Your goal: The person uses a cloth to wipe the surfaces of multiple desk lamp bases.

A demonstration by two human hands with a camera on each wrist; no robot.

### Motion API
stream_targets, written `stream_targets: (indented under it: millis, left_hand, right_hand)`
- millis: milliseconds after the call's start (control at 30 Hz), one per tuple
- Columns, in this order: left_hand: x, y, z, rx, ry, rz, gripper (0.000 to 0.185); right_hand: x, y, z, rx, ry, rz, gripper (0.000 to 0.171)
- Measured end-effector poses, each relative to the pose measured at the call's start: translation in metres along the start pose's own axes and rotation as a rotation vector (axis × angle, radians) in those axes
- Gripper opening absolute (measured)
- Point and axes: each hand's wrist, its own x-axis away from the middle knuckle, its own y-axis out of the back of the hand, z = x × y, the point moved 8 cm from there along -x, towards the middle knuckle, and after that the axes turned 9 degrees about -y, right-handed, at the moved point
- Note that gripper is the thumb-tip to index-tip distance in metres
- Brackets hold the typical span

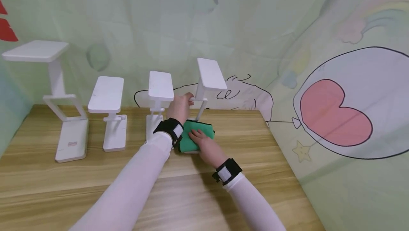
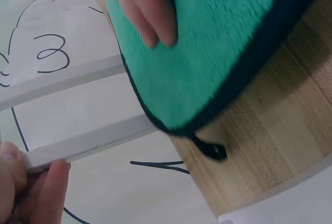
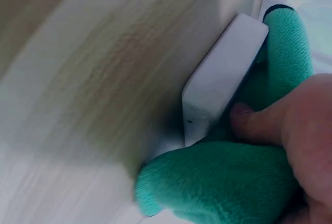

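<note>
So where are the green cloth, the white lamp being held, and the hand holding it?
Green cloth (image 1: 195,136): head view, bare top left of the fingers.
Rightmost white lamp (image 1: 211,73): head view, flat head panel.
Left hand (image 1: 181,107): head view, back of hand gripping the lamp's arm.

Four folding desk lamps stand in a row along the back of the table (image 1: 64,185), just before the wall sheet (image 1: 255,28). The cloth (image 1: 191,135) lies on the base of the rightmost lamp (image 1: 209,78); right hand (image 1: 206,146) rests on the cloth. Left hand (image 1: 180,106) sits behind the cloth, on that lamp's arm, between the third lamp (image 1: 159,92) and the rightmost.
</note>
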Motion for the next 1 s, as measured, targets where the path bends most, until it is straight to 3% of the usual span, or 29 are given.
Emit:
stream_targets:
  millis: [267,500,667,800,900,1000]
  left_hand:
    - [-0.001,-0.001,0.0,0.006,0.003,0.01,0.028]
    - [-0.001,-0.001,0.002,0.013,0.01,0.016,0.028]
    - [-0.001,-0.001,0.001,0.008,0.01,0.008,0.027]
    - [0.001,-0.004,-0.001,0.007,0.01,0.03,0.026]
    - [0.001,-0.005,0.0,0.009,-0.002,0.031,0.026]
    - [0.0,-0.003,0.002,0.011,-0.013,0.018,0.027]
  right_hand:
    - [0.03,0.015,0.007,0.102,-0.099,0.07,0.067]
    - [0.048,0.013,0.028,0.096,-0.041,0.169,0.066]
    - [0.037,0.005,0.032,0.006,0.023,0.18,0.074]
    - [0.021,-0.002,0.028,-0.028,0.07,0.124,0.078]
    - [0.006,-0.004,0.023,-0.037,0.088,0.065,0.076]
    - [-0.008,-0.004,0.016,-0.052,0.092,0.01,0.063]
